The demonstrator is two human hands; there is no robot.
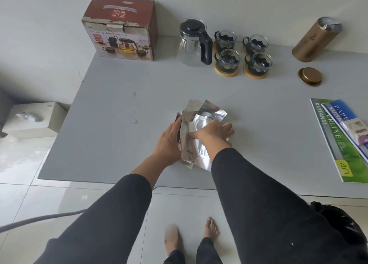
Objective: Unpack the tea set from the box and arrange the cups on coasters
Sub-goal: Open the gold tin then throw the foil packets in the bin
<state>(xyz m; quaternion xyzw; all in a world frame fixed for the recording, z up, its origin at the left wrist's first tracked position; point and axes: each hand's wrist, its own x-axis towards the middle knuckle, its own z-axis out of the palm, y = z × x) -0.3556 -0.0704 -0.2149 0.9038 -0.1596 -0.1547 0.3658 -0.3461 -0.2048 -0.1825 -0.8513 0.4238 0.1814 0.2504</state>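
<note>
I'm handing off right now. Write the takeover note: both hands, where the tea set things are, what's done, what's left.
Left hand: open, flat against the left side of the silver foil pouches at the table's near middle.
Right hand: grip on the top of those pouches.
Box: far left, upright. Glass teapot stands to its right.
Four cups: each on a wooden coaster, in a two-by-two block right of the teapot.
Gold canister open at far right, its lid in front of it.
Done: unpacking and cup arrangement look complete.
Left: only the pouches in hand.
</note>
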